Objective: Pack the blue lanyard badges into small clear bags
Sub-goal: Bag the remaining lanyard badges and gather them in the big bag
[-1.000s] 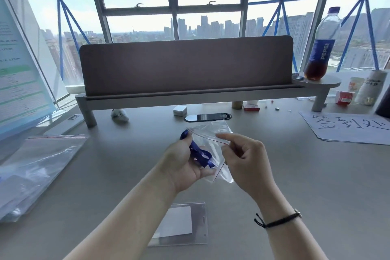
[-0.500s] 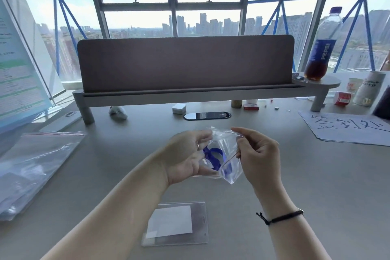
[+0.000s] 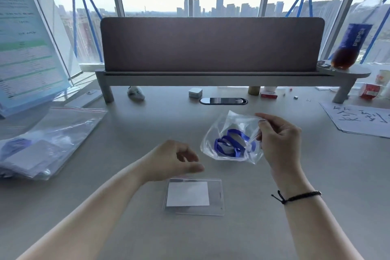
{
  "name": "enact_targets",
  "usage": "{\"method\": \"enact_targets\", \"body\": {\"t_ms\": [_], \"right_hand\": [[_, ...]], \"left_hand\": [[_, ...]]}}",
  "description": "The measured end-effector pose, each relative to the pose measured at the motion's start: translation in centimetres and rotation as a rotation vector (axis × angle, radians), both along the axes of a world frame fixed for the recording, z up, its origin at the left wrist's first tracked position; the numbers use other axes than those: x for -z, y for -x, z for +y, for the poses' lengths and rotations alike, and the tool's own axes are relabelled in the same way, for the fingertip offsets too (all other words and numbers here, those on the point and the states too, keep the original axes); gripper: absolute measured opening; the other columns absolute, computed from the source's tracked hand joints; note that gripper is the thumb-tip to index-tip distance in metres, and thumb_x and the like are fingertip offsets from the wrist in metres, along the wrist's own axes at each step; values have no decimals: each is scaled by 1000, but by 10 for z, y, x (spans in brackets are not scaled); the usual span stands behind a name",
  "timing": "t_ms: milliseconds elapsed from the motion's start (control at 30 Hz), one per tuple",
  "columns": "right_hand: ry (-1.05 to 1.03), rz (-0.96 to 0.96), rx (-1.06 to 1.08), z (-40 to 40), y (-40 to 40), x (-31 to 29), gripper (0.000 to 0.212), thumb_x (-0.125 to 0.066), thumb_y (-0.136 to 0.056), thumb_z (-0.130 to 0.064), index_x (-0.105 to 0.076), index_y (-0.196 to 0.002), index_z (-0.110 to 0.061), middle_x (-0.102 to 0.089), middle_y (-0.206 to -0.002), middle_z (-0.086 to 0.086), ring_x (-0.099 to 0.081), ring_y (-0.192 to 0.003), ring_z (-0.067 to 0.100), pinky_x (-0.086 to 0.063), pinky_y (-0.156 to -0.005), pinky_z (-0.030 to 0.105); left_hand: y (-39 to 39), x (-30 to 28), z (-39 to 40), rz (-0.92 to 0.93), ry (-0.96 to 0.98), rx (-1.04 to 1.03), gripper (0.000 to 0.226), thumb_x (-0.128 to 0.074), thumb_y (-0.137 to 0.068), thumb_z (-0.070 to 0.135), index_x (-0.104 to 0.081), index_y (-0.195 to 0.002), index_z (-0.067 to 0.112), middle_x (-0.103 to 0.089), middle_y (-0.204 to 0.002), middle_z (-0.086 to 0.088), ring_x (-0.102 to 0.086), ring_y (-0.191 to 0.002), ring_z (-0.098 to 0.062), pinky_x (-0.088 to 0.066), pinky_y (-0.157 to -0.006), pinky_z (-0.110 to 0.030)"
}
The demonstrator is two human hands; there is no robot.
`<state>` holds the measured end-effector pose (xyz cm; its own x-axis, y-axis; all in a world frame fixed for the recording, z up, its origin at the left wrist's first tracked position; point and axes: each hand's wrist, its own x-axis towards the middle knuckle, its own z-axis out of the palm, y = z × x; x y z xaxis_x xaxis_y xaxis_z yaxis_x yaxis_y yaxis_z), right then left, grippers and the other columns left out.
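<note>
One view only, head camera, looking down over the desk [image 3: 295,228].

Step in hand, as I judge it: lanyard is bagged, card holder not yet. Blue lanyard [image 3: 231,143] sits coiled in the small clear bag [image 3: 230,133], bag held above the desk right of centre. Clear badge holder [image 3: 193,196] with its white card lies flat on the desk, near edge, just below the left hand.

Right hand [image 3: 278,139]: raised, fingers and thumb pinching the bag's upper edge, mouth looks open. Black cord bracelet at the wrist.

Left hand [image 3: 175,160]: holding nothing, fingers loosely curled, palm down, hovering just above the holder's far edge; contact cannot be told.

Next move likely calls for lifting the flat holder off the desk by an edge and sliding it into the bag's mouth.

Far left: pile of filled bags [image 3: 42,143].
</note>
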<state>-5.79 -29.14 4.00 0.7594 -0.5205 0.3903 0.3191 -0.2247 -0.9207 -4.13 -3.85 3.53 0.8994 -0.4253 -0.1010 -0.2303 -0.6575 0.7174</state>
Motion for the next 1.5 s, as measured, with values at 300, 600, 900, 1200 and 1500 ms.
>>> {"method": "enact_targets", "body": {"t_ms": [300, 600, 900, 1200, 1500], "right_hand": [[114, 34, -51, 14, -2, 11, 30, -60, -92, -6, -74, -88, -33, -63, -54, -7, -49, -52, 16, -46, -57, 29], [162, 61, -70, 17, -5, 19, 26, -59, -93, -4, -76, -93, -23, -62, -52, -21, -51, -47, 3, -44, -53, 15], [190, 26, -41, 18, -4, 18, 22, -63, -93, -8, -76, -91, -26, -74, -78, -15, -64, -65, -2, -52, -65, 21], [194, 24, -47, 23, -2, 16, 16, -65, -93, -9, -78, -95, -17, -74, -81, -12, -66, -68, -6, -49, -64, 10], [189, 1, -79, 26, 2, 12, 21, -64, -93, -5, -77, -93, -22, -74, -80, -15, -67, -70, -5, -50, -66, 13]], "left_hand": [[15, 9, 12, -121, -443, 196, 87, -85, -47, 72, -59, -122, 36, -48, -117, 20, -42, -115, 0, -42, -101, -22], [14, 5, 14, -94, -554, 97, 84, -88, -43, 70, -57, -108, 27, -47, -110, 12, -45, -109, -9, -44, -88, -24], [20, 3, 41, 31, -167, -33, 51, -85, -74, 29, -50, -110, 32, -57, -94, 10, -58, -75, -3, -50, -68, -23], [37, -35, 38, 172, 470, -70, 25, -68, -92, 6, -58, -115, 7, -68, -68, 4, -59, -55, -13, -43, -38, -25], [21, -17, -37, 147, 390, -212, 15, -70, -91, 13, -63, -101, 6, -60, -55, -10, -55, -42, -17, -43, -42, -22]]}}
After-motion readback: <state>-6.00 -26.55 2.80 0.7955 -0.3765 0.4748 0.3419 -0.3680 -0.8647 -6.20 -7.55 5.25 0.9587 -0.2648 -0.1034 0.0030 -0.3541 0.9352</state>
